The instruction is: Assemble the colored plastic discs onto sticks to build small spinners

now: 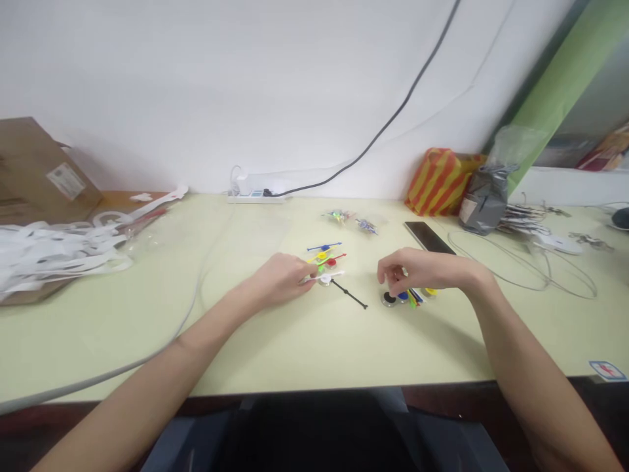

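Right fingers (401,284), black disc (389,299) (clear-rimmed) just below

A long, pale yellow-green table (255,347) is running along a plain white wall (221,78), making this look like a small workshop or packing room. At the left, a brown cardboard box with a white label (34,167) is standing beside a heap of loose white strips (54,252). A white power strip (255,199) is feeding a thick black cable (393,118). A red-and-yellow striped bag (435,187) is sitting at the right, while small coloured plastic arrows and discs (331,263) are lying mid-table.
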### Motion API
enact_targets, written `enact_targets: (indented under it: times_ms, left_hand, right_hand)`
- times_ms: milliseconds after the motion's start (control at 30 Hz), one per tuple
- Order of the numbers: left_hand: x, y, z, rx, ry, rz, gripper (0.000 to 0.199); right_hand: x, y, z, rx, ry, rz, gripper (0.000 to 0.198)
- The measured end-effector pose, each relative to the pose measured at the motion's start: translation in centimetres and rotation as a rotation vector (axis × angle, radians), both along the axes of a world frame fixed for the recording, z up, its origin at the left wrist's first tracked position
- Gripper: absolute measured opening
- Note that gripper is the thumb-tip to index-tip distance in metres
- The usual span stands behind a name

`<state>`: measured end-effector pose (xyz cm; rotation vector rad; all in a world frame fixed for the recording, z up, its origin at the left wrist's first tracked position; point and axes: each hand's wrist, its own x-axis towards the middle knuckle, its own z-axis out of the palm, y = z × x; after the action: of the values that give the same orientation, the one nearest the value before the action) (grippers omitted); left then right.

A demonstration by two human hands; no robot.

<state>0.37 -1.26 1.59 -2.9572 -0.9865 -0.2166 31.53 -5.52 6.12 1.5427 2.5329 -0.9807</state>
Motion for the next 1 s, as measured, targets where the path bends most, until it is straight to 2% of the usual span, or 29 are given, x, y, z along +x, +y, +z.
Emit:
enact_targets:
  times_ms: [133, 267, 500, 700, 833, 1000]
  left_hand:
    - [0.0, 0.0, 0.2, -0.019, 0.012, 0.016, 0.024]
    - [0.0, 0.0, -0.2, -0.044, -0.02, -0.003, 0.025]
    - [0.8, -0.8, -0.3, -0.061, -0.047, 0.003, 0.031]
    - [2.0, -0.4, -1.7, 0.115, -0.095, -0.133, 0.031]
    - [2.3, -0.1, -2.1, 0.11, -0.096, -0.157, 0.025]
    - [1.4, -0.1, -0.7, 0.053, -0.182, -0.086, 0.025]
  right_hand:
    - [-0.3, 0.0, -0.3, -0.066, -0.01, 0.001, 0.01]
    - [-0.7, 0.4, -1.2, -0.051, 0.029, 0.03, 0.005]
    - [-2.9, 0.8, -2.8, 0.187, 0.097, 0.05, 0.015]
    - [-4.7, 1.3, -4.5, 0.439, 0.11, 0.081, 0.019]
    - [-5.0, 1.1, -4.9, 0.508, 0.128, 0.088, 0.018]
    - [-5.1, 0.9, -4.8, 0.53, 0.098, 0.093, 0.018]
